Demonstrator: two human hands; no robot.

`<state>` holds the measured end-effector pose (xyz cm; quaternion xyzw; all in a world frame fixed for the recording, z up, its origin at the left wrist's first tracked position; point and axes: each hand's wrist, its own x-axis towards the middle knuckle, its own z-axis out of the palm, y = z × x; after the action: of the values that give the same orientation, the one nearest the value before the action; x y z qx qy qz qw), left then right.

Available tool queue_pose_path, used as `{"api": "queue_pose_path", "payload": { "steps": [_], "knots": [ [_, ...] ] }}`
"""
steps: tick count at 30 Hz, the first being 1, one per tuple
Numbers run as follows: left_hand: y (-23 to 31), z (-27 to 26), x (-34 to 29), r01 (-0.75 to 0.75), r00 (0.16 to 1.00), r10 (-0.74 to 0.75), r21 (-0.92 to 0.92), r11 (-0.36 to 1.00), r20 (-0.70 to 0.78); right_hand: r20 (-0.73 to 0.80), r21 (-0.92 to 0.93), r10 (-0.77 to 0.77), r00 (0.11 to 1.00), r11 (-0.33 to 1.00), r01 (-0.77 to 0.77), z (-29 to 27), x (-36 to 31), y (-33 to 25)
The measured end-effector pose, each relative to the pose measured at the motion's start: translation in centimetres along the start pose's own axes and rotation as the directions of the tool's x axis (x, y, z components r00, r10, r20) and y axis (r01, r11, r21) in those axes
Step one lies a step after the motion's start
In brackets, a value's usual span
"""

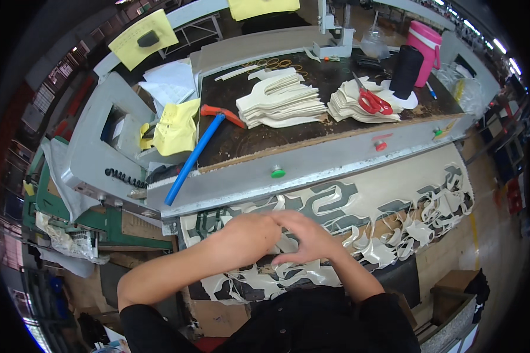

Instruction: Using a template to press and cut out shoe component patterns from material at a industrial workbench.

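My left hand (254,236) and my right hand (309,236) meet over the near side of the bench, above a cream sheet (388,178) with hand-like shapes cut out of it. The left hand's fingers are mostly hidden behind its back, so their grip does not show. My right fingers reach across to the left hand, and its thumb stands apart, leaving a rounded gap. Some cream material (285,242) shows in that gap; I cannot tell if it is held. Cut-out waste strips (383,248) lie tangled along the sheet's near edge.
On the dark raised board (241,147) sit two stacks of cream cut pieces (280,103), red-handled scissors (374,101), a black cylinder (405,72) and a pink jug (423,50). A blue-handled hammer (197,156) overhangs its left edge. Green buttons (278,173) and a red button (380,145) line the front.
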<state>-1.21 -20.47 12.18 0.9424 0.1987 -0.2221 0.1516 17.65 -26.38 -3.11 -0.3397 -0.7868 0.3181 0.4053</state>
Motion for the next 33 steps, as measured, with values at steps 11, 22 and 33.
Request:
{"api": "queue_pose_path", "payload": {
  "steps": [11,22,33],
  "knots": [
    [-5.9,-15.8,4.2,-0.093,0.843,-0.001,-0.146,0.985,-0.538,0.026,-0.197,0.055,0.998,0.979,-0.049,-20.9,12.1,-1.2],
    [-23.7,-7.6,14.1,-0.120,0.517,-0.578,-0.722,0.681,-0.631,0.308,-0.733,0.460,0.833,0.673,-0.100,-26.2,30.4,10.3],
    [-20.2,-9.4,11.5,0.119,0.564,-0.474,-0.501,0.857,-0.677,0.346,-0.793,0.311,0.885,0.602,0.098,-21.4,22.6,4.2]
  ]
}}
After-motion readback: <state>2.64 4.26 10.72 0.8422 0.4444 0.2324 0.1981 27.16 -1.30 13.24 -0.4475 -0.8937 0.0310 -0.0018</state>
